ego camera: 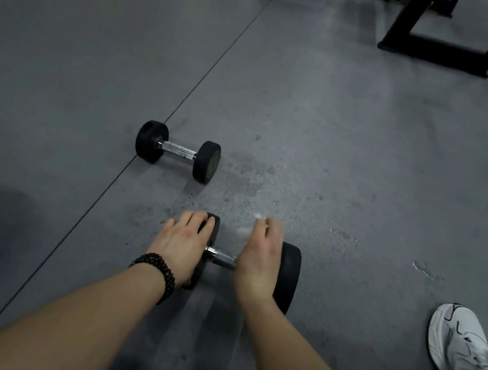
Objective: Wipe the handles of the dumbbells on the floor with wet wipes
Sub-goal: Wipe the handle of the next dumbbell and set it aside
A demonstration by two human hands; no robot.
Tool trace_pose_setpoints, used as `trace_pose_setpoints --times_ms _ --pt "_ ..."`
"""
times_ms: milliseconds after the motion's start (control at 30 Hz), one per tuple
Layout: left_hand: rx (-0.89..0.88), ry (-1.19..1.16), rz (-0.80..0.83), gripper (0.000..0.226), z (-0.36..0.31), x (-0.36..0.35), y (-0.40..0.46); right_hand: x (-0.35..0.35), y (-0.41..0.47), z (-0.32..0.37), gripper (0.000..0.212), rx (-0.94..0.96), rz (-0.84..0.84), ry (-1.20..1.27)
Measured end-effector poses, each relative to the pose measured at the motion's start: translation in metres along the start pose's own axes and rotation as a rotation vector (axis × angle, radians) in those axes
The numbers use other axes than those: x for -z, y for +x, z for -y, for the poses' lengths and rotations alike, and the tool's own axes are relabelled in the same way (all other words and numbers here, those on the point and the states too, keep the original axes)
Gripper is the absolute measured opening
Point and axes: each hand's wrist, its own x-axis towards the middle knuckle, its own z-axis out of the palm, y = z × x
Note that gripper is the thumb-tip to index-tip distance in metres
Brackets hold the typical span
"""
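Near dumbbell (255,263) lying on the grey floor (341,130), close in front, chrome handle (221,258) showing between the two hands. Left hand (182,245) spread flat over the left black end weight (205,252), fingers draped across its top, beaded bracelet (155,270) on the wrist. Right hand (259,261) blurred, over the right part of the handle, pinching a white wet wipe (248,228) that shows pale beside the fingers; exact grip unclear through the blur. Right end weight (287,275) just beyond that hand. Second dumbbell (177,155) farther off, apart, beside a floor seam (156,126). White sneaker (461,357) at lower right. Black frame legs (445,34) far back.
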Motion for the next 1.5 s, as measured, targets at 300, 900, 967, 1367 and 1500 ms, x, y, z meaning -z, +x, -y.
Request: trace_pose_setpoints --times_ms 300,900,967,1367,1500 --pt "-0.01 -0.02 0.009 0.132 0.002 0.001 -0.001 -0.026 -0.06 -0.016 0.078 0.04 0.495 -0.237" --pt "-0.002 -0.173 0.048 0.132 0.003 -0.011 -0.003 -0.026 -0.058 0.011 0.078 0.113 0.667 -0.306" --pt "-0.008 -0.167 0.055 0.134 0.003 -0.011 -0.003 -0.02 -0.055 -0.001 0.072 -0.032 0.611 -0.342" --pt "-0.006 -0.183 0.043 0.135 0.004 -0.015 -0.006 -0.017 -0.058 0.006 0.071 -0.078 0.618 -0.402" --pt "-0.006 -0.19 0.037 0.134 0.004 -0.016 -0.009 -0.021 -0.06 0.018 0.082 0.14 0.716 -0.347"
